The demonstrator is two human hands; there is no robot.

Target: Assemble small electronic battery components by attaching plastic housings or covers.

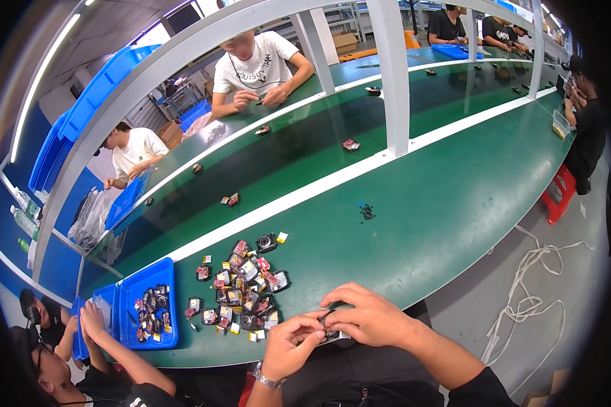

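Close to the table's near edge, my left hand (290,344) and my right hand (372,316) meet with fingertips pinched around a small black part (328,327). My fingers cover most of it, so its exact kind is hidden. A metal-banded watch sits on my left wrist. Just beyond and left of my hands lies a loose pile of small black device housings (266,242), with reddish circuit pieces and yellow-and-white tabs among them. Farther off on the green table is a small scatter of tiny black bits (366,212).
A blue tray (174,330) with more of these pieces stands left of the pile, beside a person's hands. Beyond a white rail (265,215), spaced pieces lie on a green conveyor belt (299,152). White posts (391,81) rise from the rail. Several people sit around; white cables (523,298) lie on the floor.
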